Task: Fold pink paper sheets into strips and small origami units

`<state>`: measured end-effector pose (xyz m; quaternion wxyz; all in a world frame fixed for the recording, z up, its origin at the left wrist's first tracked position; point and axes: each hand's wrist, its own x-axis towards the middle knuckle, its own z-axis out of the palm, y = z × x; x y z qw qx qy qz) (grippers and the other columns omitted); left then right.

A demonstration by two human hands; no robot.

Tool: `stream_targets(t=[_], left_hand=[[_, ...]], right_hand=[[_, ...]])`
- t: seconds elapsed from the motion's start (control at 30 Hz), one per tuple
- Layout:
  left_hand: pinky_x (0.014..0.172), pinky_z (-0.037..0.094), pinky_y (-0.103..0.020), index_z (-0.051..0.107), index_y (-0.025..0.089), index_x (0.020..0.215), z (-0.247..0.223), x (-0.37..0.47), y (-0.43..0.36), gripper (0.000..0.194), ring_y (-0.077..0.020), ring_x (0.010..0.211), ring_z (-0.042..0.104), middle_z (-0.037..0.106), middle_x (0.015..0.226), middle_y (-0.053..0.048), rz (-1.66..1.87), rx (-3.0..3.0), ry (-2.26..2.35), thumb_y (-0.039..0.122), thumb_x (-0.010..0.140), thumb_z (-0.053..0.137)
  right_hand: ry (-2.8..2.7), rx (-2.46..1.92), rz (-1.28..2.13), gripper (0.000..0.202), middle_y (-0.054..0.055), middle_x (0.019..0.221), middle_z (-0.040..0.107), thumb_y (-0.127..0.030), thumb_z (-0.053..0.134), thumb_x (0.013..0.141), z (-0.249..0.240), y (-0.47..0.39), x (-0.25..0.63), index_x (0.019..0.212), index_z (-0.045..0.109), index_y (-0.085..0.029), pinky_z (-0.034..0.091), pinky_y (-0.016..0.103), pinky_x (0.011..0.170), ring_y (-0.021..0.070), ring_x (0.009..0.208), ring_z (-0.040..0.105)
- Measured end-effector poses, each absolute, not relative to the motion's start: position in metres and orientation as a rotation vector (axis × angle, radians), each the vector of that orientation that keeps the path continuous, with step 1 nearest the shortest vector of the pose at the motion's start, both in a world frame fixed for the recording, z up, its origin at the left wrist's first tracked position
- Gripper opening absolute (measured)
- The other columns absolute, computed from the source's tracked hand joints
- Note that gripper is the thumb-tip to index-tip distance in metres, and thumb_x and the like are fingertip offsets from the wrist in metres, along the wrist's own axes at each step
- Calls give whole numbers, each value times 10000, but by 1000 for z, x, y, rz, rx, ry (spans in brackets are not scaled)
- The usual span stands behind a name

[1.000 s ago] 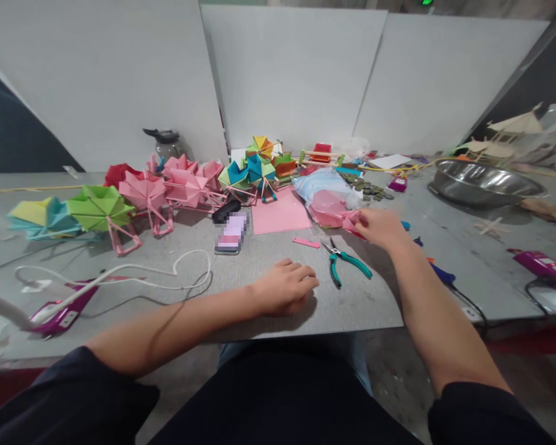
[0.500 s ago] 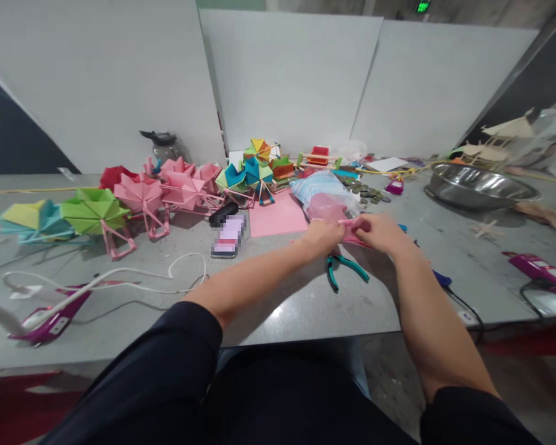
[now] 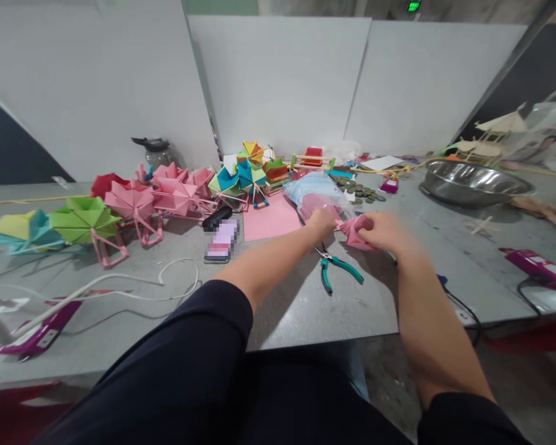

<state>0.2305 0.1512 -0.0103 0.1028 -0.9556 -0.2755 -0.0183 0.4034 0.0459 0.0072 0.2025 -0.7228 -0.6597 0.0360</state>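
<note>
A folded pink paper piece (image 3: 358,233) is gripped at its right side by my right hand (image 3: 383,233), the fingers closed round its edge. My left hand (image 3: 323,222) is at the left end of the pink piece, beside a clear bag with blue and pink contents (image 3: 312,190); its fingers are hidden and blurred. Teal-handled pliers (image 3: 337,264) lie with handles spread just below my hands. A flat pink sheet (image 3: 269,217) lies to the left of the bag.
Folded paper umbrella shapes (image 3: 176,191) stand along the left. A phone (image 3: 222,240), white cable (image 3: 162,283) and purple power strip (image 3: 46,327) lie nearer. At right are a steel bowl (image 3: 477,184) and another purple strip (image 3: 535,266).
The pink piece now shows more fully between my hands, which have moved slightly apart. The pliers' jaws have come into sight. The whole view has shifted a little.
</note>
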Motion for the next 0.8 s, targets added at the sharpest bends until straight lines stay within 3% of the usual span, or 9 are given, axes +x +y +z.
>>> stream_targets(t=[0.13, 0.27, 0.33, 0.4, 0.47, 0.57, 0.63, 0.7, 0.8], left_hand=[[1015, 495, -461, 769, 22, 1244, -14, 235, 153, 327, -368, 1252, 656, 705, 1331, -299, -122, -2826, -791, 93, 1026, 535], [1020, 514, -476, 692, -12, 1336, -17, 237, 153, 387, -369, 1276, 646, 658, 1370, -324, -174, -2840, -838, 67, 1022, 480], [1062, 508, -493, 661, 12, 1369, -17, 234, 152, 412, -379, 1320, 627, 625, 1434, -315, -189, -2849, -838, 84, 977, 557], [1149, 467, -518, 589, 63, 1465, -17, 229, 151, 594, -394, 1398, 584, 575, 1536, -289, -197, -2944, -815, 127, 884, 694], [1203, 433, -533, 398, 110, 1630, -18, 222, 148, 945, -408, 1452, 554, 534, 1607, -264, -224, -3181, -773, 162, 775, 797], [1214, 444, -515, 141, 129, 1720, -24, 212, 142, 1273, -421, 1474, 548, 487, 1645, -257, -574, -3572, -607, 233, 689, 879], [1216, 450, -508, 199, 133, 1691, -29, 205, 136, 1217, -415, 1467, 556, 494, 1626, -246, -984, -3638, -521, 268, 695, 885], [1207, 459, -517, 310, 143, 1622, -33, 197, 131, 1040, -394, 1433, 580, 539, 1569, -227, -1322, -3600, -538, 268, 739, 846], [1152, 506, -501, 411, 142, 1507, -34, 175, 123, 858, -361, 1343, 634, 611, 1454, -203, -1573, -3560, -607, 264, 766, 826]], right_hand=[[-1891, -1978, 100, 46, 70, 844, 759, -245, 642, 811, 0, 51, 406, 819, 686, -235, 453, 349, 690, 253, 763, 662], [-1951, -1954, 113, 49, 63, 805, 727, -251, 637, 812, -5, 55, 410, 769, 629, -229, 414, 335, 659, 232, 725, 627], [-1970, -1963, 179, 45, 52, 781, 711, -245, 644, 803, -5, 55, 412, 768, 624, -225, 402, 326, 648, 220, 705, 614], [-1968, -1950, 257, 24, 40, 767, 700, -242, 645, 801, -5, 55, 414, 789, 638, -221, 401, 320, 649, 212, 699, 609], [-1947, -1908, 309, 32, 27, 744, 681, -252, 644, 805, -5, 55, 416, 793, 643, -223, 395, 319, 646, 203, 685, 590], [-1878, -1821, 351, 87, 10, 695, 628, -295, 661, 809, -4, 54, 414, 767, 633, -224, 377, 320, 622, 190, 653, 537], [-1827, -1707, 403, 126, 8, 716, 628, -341, 680, 816, -2, 54, 408, 815, 667, -216, 393, 319, 621, 188, 662, 535], [-1796, -1566, 463, 205, 18, 773, 659, -399, 711, 820, 0, 54, 400, 890, 705, -206, 437, 322, 640, 196, 694, 565], [-1789, -1398, 522, 333, 50, 891, 729, -500, 764, 838, 2, 51, 384, 989, 744, -204, 533, 362, 724, 231, 789, 643]])
